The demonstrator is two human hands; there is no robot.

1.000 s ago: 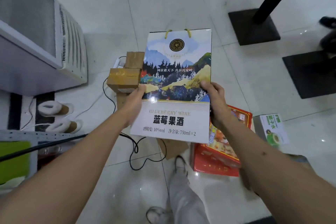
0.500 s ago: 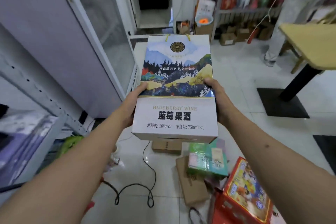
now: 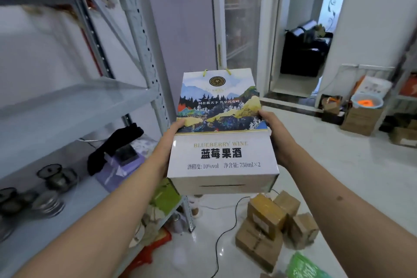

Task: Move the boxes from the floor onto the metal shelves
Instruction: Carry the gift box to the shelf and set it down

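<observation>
Item: blueberry wine box [image 3: 222, 140], printed gift carton with yellow cord handles at its far edge. Location: in the air at chest level, face up, just right of the metal shelves [image 3: 74, 101], not yet on any tier.

Grip: left hand [image 3: 172, 135] clasps the left edge and right hand [image 3: 274, 133] the right edge, thumbs over the printed face; both hold firmly.

Change: a second ago the view looked straight down at the floor with the carton over the scattered stock; now the shelving uprights fill the left of the view. The grasp on both sides is unchanged. Judged: lift done, carry under way, placement next.

Surroundings: cardboard boxes [image 3: 270, 225] remain on the floor below, beside a black cable [image 3: 228, 230]. Lower tier holds jars [image 3: 53, 176] and a dark cloth [image 3: 114, 144]; middle tier appears free.
</observation>
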